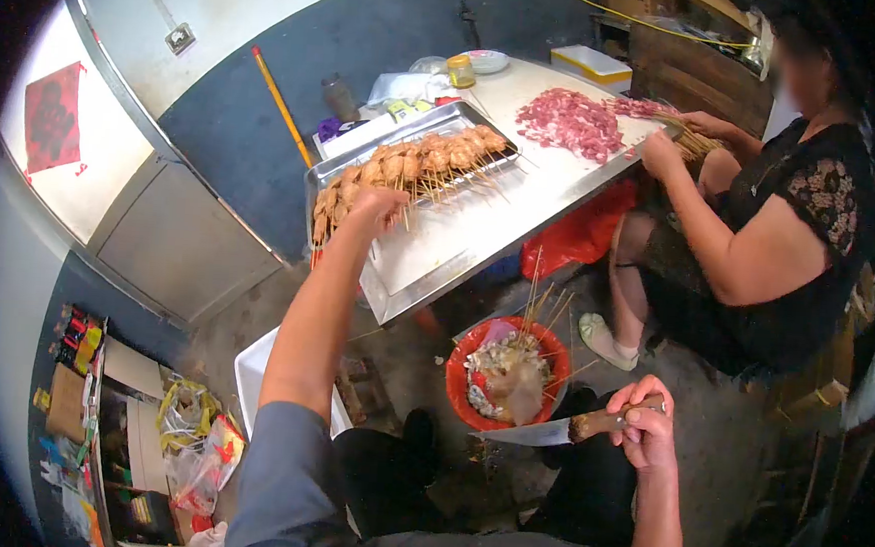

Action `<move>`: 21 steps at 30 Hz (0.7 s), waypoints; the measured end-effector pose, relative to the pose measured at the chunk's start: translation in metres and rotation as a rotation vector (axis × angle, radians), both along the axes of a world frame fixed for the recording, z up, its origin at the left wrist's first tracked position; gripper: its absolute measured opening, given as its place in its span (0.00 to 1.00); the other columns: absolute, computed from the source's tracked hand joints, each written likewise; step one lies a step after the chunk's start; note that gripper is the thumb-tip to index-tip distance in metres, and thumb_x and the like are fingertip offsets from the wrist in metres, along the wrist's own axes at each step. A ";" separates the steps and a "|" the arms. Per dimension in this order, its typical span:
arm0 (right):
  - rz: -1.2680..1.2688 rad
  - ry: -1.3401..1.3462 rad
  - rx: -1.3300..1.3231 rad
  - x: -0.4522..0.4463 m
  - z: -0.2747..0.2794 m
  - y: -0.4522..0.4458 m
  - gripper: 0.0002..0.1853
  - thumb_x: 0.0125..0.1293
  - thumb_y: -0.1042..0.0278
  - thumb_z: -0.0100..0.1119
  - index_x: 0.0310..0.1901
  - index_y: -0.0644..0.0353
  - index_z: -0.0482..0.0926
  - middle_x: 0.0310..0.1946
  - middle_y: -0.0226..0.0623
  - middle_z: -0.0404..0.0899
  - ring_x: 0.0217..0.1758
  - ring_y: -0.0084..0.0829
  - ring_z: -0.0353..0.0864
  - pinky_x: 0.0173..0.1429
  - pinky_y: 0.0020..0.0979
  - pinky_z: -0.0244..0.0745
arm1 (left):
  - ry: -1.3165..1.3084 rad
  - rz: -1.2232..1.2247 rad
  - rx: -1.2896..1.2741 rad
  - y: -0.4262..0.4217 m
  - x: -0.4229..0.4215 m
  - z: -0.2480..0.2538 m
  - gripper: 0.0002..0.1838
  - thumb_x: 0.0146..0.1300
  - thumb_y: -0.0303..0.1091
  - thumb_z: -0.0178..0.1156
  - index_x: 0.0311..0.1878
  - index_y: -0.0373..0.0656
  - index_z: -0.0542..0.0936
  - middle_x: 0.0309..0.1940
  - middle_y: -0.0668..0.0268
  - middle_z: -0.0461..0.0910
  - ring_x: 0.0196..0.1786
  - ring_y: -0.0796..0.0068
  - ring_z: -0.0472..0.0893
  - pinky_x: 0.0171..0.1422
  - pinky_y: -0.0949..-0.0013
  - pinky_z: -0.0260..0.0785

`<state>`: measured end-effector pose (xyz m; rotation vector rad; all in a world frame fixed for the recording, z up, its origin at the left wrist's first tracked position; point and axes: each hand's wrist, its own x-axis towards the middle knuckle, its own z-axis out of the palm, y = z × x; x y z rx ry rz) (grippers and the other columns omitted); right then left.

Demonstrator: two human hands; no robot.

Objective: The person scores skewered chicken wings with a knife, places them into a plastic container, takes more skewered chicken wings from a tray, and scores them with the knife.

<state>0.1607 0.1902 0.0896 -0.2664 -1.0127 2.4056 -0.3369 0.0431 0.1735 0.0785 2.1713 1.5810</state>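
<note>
My left hand [379, 210] reaches to the near edge of a metal tray [311, 178] and has its fingers closed at the skewer sticks; what exactly they pinch is too small to tell. Browned meat skewers [424, 158] lie in rows in that tray, sticks toward me. Above my right thigh, my right hand [647, 427] is wrapped round the wooden handle of a knife [538, 433], whose blade points left. Just beyond the blade, a red basin [457, 395] on the floor holds scraps and used sticks. Raw sliced meat [572, 123] is heaped on the table [460, 237].
A co-worker [762, 213] sits at the right with both hands near raw skewers [648, 109]. A white container [251, 367] stands on the floor beside my left arm. Plastic bags [196, 449] and a shelf are at the lower left. A jar [461, 71] stands on the far table edge.
</note>
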 end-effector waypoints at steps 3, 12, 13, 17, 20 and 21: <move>-0.002 -0.017 -0.002 0.000 0.000 0.001 0.13 0.49 0.74 0.64 0.33 0.59 0.69 0.32 0.52 0.80 0.13 0.18 0.64 0.17 0.27 0.74 | 0.059 -0.019 -0.045 -0.003 -0.002 0.018 0.09 0.51 0.26 0.68 0.24 0.40 0.76 0.17 0.67 0.71 0.17 0.75 0.69 0.19 0.69 0.58; -0.003 -0.009 -0.016 -0.002 0.003 -0.001 0.13 0.49 0.74 0.65 0.32 0.59 0.69 0.31 0.52 0.80 0.13 0.19 0.65 0.17 0.27 0.75 | 0.364 -0.128 -0.352 -0.028 -0.044 0.021 0.10 0.43 0.28 0.71 0.27 0.36 0.79 0.23 0.62 0.78 0.25 0.72 0.76 0.27 0.64 0.66; -0.001 -0.010 -0.018 -0.002 0.004 -0.001 0.13 0.49 0.74 0.65 0.32 0.59 0.69 0.31 0.52 0.80 0.13 0.19 0.65 0.17 0.27 0.75 | 0.435 -0.130 -0.422 -0.031 -0.038 0.023 0.11 0.43 0.30 0.71 0.29 0.37 0.81 0.25 0.62 0.80 0.26 0.70 0.77 0.30 0.64 0.69; -0.010 -0.026 -0.005 -0.003 0.004 0.000 0.13 0.48 0.73 0.66 0.31 0.60 0.69 0.31 0.53 0.80 0.12 0.19 0.64 0.16 0.27 0.74 | 0.653 -0.141 -0.702 -0.043 -0.039 0.020 0.17 0.42 0.40 0.71 0.34 0.40 0.83 0.32 0.60 0.85 0.34 0.67 0.83 0.39 0.64 0.74; -0.011 -0.035 -0.002 -0.002 0.003 0.000 0.13 0.48 0.73 0.66 0.31 0.60 0.69 0.31 0.52 0.80 0.11 0.18 0.63 0.16 0.27 0.74 | 0.631 -0.199 -0.802 -0.042 -0.026 0.032 0.22 0.41 0.44 0.70 0.40 0.43 0.83 0.35 0.59 0.85 0.39 0.65 0.83 0.44 0.63 0.75; -0.005 -0.028 -0.007 -0.002 0.003 0.000 0.13 0.48 0.73 0.66 0.31 0.60 0.69 0.31 0.52 0.80 0.11 0.18 0.63 0.16 0.27 0.74 | 0.631 -0.200 -0.802 -0.041 -0.025 0.031 0.22 0.41 0.44 0.70 0.40 0.43 0.83 0.35 0.59 0.85 0.39 0.65 0.83 0.44 0.63 0.75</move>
